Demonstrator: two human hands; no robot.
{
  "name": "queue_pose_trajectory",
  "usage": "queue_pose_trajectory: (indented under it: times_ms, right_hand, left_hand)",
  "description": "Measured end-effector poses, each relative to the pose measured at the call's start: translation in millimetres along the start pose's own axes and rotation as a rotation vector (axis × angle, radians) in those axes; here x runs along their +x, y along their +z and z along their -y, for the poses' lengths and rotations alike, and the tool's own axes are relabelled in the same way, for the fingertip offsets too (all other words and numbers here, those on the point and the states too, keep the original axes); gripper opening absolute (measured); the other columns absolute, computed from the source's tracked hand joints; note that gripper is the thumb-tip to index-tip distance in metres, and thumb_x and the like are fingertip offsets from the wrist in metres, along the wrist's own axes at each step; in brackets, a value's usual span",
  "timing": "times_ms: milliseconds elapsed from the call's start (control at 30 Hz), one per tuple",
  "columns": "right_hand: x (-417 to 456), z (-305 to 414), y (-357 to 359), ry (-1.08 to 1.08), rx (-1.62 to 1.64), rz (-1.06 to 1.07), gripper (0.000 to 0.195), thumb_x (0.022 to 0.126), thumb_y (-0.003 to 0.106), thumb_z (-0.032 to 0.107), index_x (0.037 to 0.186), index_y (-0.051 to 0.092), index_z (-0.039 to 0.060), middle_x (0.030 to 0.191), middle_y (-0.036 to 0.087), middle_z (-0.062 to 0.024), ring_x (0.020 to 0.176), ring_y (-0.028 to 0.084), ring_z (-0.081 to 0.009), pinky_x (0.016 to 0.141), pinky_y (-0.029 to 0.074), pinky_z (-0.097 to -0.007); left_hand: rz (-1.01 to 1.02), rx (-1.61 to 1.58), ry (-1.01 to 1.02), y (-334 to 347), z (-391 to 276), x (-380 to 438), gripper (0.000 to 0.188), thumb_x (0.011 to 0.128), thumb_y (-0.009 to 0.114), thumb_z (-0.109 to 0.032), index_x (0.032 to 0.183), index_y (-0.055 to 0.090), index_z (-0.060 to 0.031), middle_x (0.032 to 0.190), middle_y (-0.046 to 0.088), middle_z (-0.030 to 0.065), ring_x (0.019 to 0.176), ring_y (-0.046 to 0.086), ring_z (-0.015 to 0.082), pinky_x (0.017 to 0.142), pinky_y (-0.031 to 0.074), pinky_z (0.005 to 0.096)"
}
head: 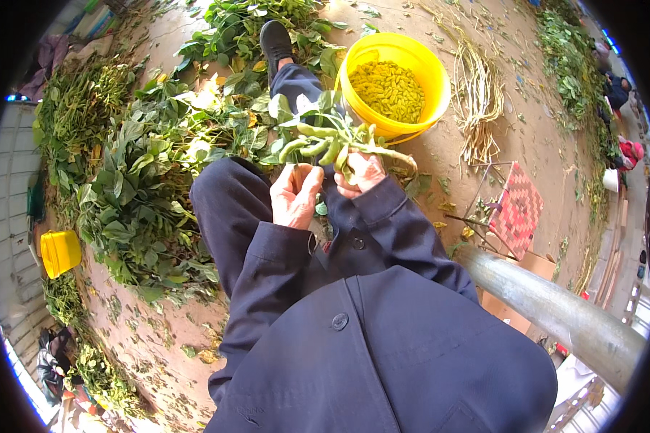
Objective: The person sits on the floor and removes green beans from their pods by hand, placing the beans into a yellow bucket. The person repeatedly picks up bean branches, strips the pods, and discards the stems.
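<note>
My right hand (364, 174) is closed around a green bean stalk (390, 152) that lies crosswise over my lap, with several plump pods and some leaves on it. Just left of it, my left hand (297, 195) is raised under the pods (317, 145), thumb against the curled fingers; whether something small is pinched there is hard to see. Beyond the stalk stands a yellow plastic bucket (439, 89), partly filled with loose green pods (387, 89).
Heaps of leafy bean plants (135, 189) cover the floor at the left. Bare stalks (476, 103) lie right of the bucket. A folding stool (517, 211) and a thick metal pole (552, 308) are at the right. Another yellow bucket (60, 253) is far left. People sit far right.
</note>
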State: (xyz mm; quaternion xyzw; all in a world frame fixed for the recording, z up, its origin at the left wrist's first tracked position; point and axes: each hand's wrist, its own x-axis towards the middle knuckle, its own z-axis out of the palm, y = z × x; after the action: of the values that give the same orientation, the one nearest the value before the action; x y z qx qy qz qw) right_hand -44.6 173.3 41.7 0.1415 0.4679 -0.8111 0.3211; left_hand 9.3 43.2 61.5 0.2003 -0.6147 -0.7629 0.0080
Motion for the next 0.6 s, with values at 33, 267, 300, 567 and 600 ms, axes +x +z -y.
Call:
queue_pose_trajectory:
  times_ms: [33, 267, 300, 567, 600]
  right_hand:
    - [1, 0, -5, 0.066, 0.064, 0.039, 0.012, 0.085, 0.041, 0.02, 0.091, 0.05, 0.0139, 0.065, 0.049, -0.0038, 0.048, 0.05, -0.0125, 0.036, 0.038, -0.0228]
    - [-23, 10, -13, 0.075, 0.045, 0.103, 0.018, 0.086, 0.041, 0.011, 0.097, 0.052, 0.0014, 0.06, 0.043, 0.0019, 0.037, 0.029, -0.0037, 0.033, 0.022, -0.0183]
    - [-23, 9, -16, 0.051, 0.068, 0.174, 0.019, 0.085, 0.041, 0.011, 0.098, 0.051, 0.0011, 0.06, 0.043, 0.0018, 0.038, 0.03, -0.0037, 0.034, 0.023, -0.0184]
    - [-22, 5, -26, 0.058, 0.021, 0.224, 0.022, 0.081, 0.046, 0.008, 0.1, 0.051, -0.0003, 0.061, 0.046, -0.0009, 0.043, 0.039, -0.0082, 0.038, 0.031, -0.021]
    - [-22, 6, -25, 0.071, 0.035, 0.255, 0.023, 0.08, 0.047, 0.009, 0.101, 0.051, -0.0004, 0.064, 0.047, -0.0015, 0.045, 0.04, -0.0085, 0.039, 0.032, -0.0214]
  left_hand:
    - [-0.018, -0.008, 0.047, 0, 4, 2, 0.011, 0.078, 0.059, -0.008, 0.084, 0.053, -0.0007, 0.068, 0.053, 0.0004, 0.058, 0.044, 0.0049, 0.053, 0.036, 0.0189]
    - [-0.117, 0.759, 0.612, 2, 6, 13, 0.035, 0.064, 0.06, 0.0, 0.098, 0.052, -0.0037, 0.087, 0.048, 0.0151, 0.078, 0.052, 0.027, 0.065, 0.045, 0.0316]
    - [-0.064, 0.813, 0.612, 3, 8, 12, 0.033, 0.066, 0.059, -0.004, 0.098, 0.05, -0.006, 0.092, 0.046, 0.0151, 0.08, 0.051, 0.0331, 0.067, 0.044, 0.0366]
    - [-0.008, 0.823, 0.584, 8, 23, 18, 0.021, 0.072, 0.055, -0.008, 0.092, 0.049, -0.0036, 0.087, 0.05, 0.0155, 0.077, 0.054, 0.0331, 0.064, 0.045, 0.0399]
    - [-0.024, 0.819, 0.584, 9, 23, 18, 0.022, 0.074, 0.055, -0.01, 0.093, 0.048, -0.0038, 0.084, 0.053, 0.0164, 0.075, 0.054, 0.0342, 0.062, 0.044, 0.0412]
